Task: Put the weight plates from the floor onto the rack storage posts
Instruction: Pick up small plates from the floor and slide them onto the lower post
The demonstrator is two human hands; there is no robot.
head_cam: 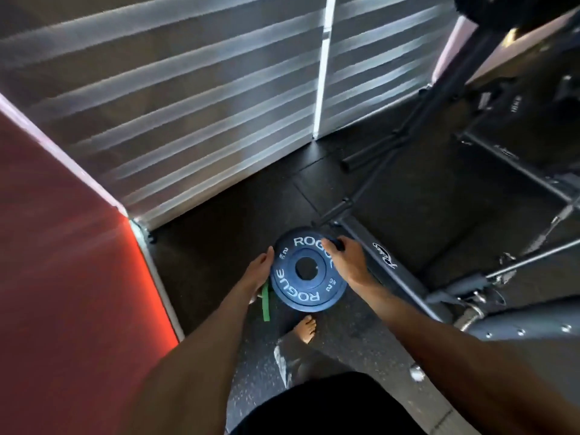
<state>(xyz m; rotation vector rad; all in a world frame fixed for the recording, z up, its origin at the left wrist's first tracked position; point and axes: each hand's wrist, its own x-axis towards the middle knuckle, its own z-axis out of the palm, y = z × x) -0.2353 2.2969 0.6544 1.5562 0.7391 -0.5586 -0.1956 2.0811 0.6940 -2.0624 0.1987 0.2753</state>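
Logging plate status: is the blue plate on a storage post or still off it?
Off. The blue plate is held between left hand and right hand; its centre hole is empty.

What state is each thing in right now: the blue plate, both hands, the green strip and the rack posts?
blue plate: flat, face up, gripped at opposite edges, not on a post.
left hand: on the plate's left edge.
right hand: on the plate's upper right edge.
green strip: hanging by the left hand; cannot tell if held.
rack posts: the two in view are bare.
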